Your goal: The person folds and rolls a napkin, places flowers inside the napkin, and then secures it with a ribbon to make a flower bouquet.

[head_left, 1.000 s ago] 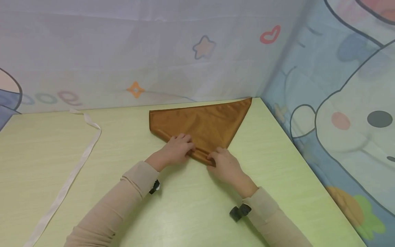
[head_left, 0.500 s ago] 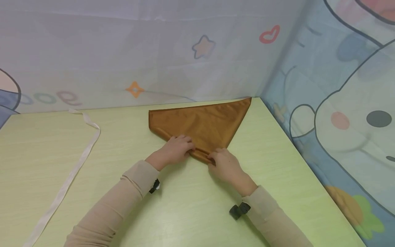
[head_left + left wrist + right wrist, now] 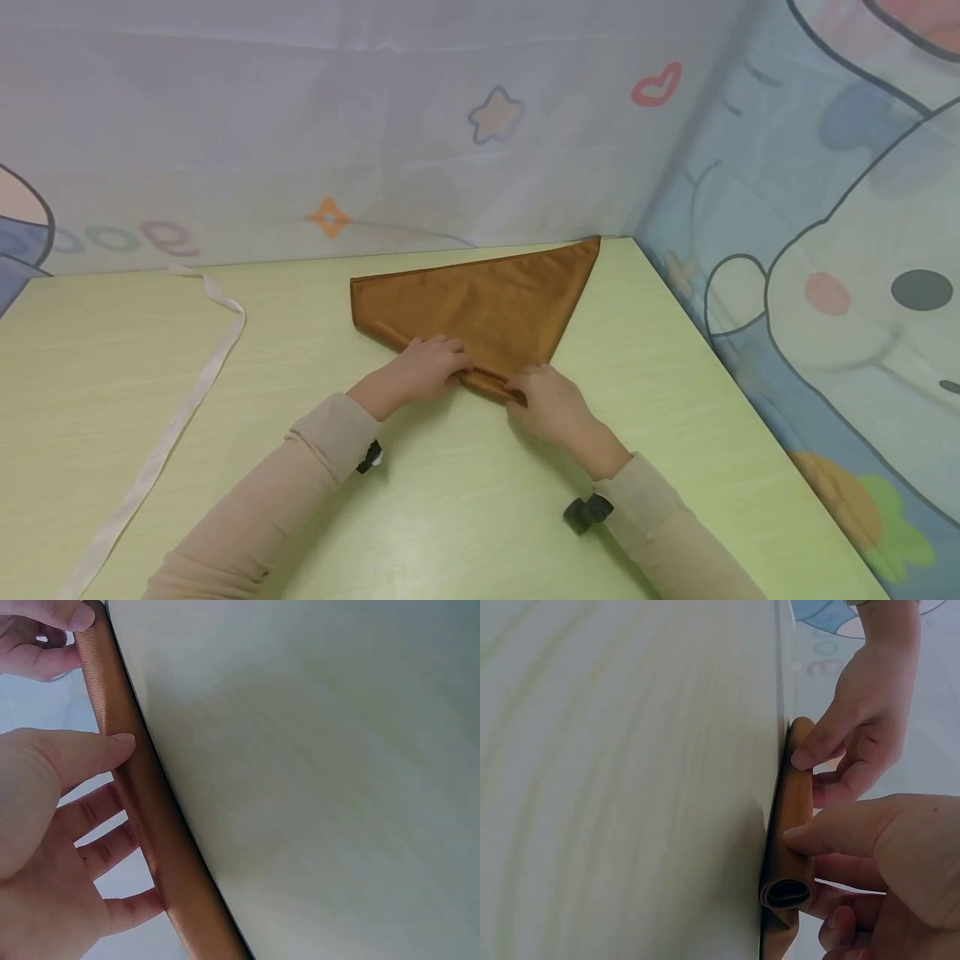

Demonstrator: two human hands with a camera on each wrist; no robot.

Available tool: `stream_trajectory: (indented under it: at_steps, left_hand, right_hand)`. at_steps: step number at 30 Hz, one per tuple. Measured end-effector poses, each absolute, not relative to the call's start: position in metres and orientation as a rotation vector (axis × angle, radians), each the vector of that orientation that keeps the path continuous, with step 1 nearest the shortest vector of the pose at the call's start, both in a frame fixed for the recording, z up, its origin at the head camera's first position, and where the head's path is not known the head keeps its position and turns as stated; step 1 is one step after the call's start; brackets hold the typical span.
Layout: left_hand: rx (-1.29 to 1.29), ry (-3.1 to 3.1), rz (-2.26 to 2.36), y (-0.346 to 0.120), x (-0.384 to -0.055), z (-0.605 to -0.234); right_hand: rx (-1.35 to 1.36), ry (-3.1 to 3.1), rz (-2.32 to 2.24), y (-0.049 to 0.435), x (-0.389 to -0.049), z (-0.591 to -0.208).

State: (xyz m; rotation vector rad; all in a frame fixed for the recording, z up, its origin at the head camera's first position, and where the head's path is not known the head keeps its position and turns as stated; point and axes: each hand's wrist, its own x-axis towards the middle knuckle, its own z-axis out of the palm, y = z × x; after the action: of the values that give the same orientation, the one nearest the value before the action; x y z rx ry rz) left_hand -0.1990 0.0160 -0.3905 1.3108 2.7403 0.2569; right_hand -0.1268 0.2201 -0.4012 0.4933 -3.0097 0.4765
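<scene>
A shiny brown cloth (image 3: 480, 304) lies on the table, its near edge rolled into a tube. My left hand (image 3: 427, 371) pinches the rolled edge near its middle; in the left wrist view the thumb of the left hand (image 3: 52, 825) lies on the near side of the roll (image 3: 142, 795), fingers behind it. At the right end of the roll, my right hand (image 3: 555, 408) pinches it between thumb and fingers. The right wrist view shows the roll's open spiral end (image 3: 786, 892) beside the right hand (image 3: 900, 855). The cloth's far right corner points toward the back.
A white ribbon (image 3: 180, 417) runs along the left of the pale yellow-green table (image 3: 420, 533). A printed white cloth backdrop (image 3: 405, 125) stands behind the table, and a blue cartoon one (image 3: 810, 208) is on the right.
The brown cloth has shifted slightly to the left and its left end has come a little nearer. The left hand moved slightly left and nearer with it; both hands keep their grip.
</scene>
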Motion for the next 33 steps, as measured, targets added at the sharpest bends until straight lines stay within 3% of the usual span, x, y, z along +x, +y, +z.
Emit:
stream_trajectory:
  at_steps: [23,33]
  left_hand:
    - [1.331,2.628,0.285,-0.001,-0.177,-0.385]
    - [1.356,2.648,0.311,0.000,-0.176,-0.385]
  right_hand:
    - [0.784,-3.028,0.538,0.225,-0.114,-0.399]
    - [0.758,-3.085,0.658,0.227,-0.117,-0.396]
